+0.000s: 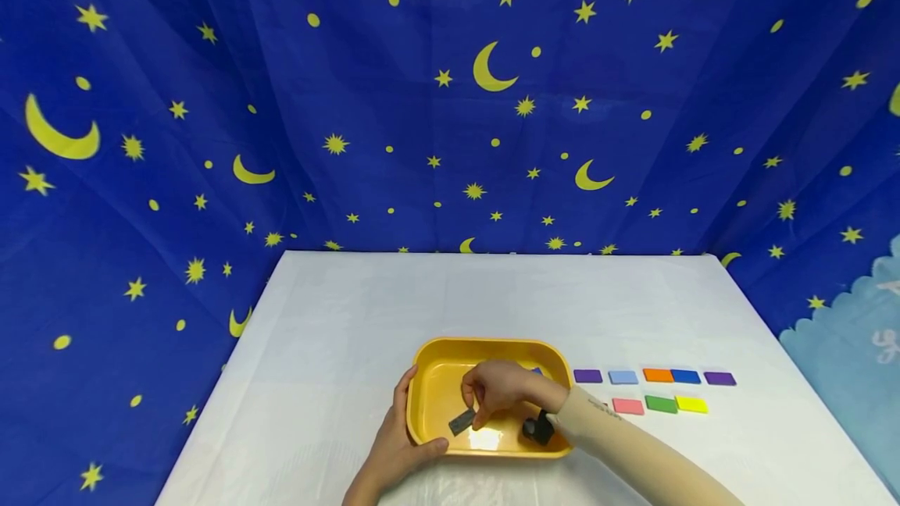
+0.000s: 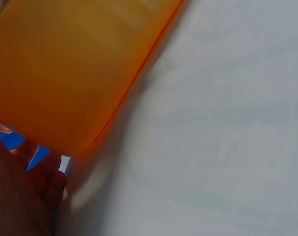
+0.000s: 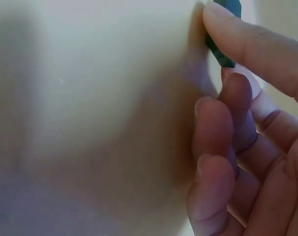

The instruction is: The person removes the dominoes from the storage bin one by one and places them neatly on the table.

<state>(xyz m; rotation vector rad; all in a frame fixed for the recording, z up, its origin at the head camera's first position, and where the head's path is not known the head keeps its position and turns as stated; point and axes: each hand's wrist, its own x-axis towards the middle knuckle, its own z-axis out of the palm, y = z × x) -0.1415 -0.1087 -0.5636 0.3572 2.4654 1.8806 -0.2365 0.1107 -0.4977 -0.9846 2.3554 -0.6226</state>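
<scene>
A yellow tub (image 1: 441, 385) stands near the front of the white table. My left hand (image 1: 397, 440) grips its left end, the thumb at the near rim and the fingers along the outer side. The left wrist view shows the tub's orange-looking wall (image 2: 80, 73) close beside the fingers. Inside the tub, my right hand (image 1: 502, 386) pinches a small dark grey rectangular block (image 1: 462, 422) between thumb and fingers. In the right wrist view the block (image 3: 220, 56) looks dark green, partly covered by a digit. Past the right wrist, a bit of blue (image 1: 537, 371) shows in the tub.
Right of the tub, two rows of flat coloured blocks lie on the table. The back row has purple (image 1: 587, 375), light blue, orange, blue and purple; the front row shows pink (image 1: 628, 406), green and yellow. My right forearm partly covers the front row. A blue starry curtain (image 1: 394, 84) hangs behind.
</scene>
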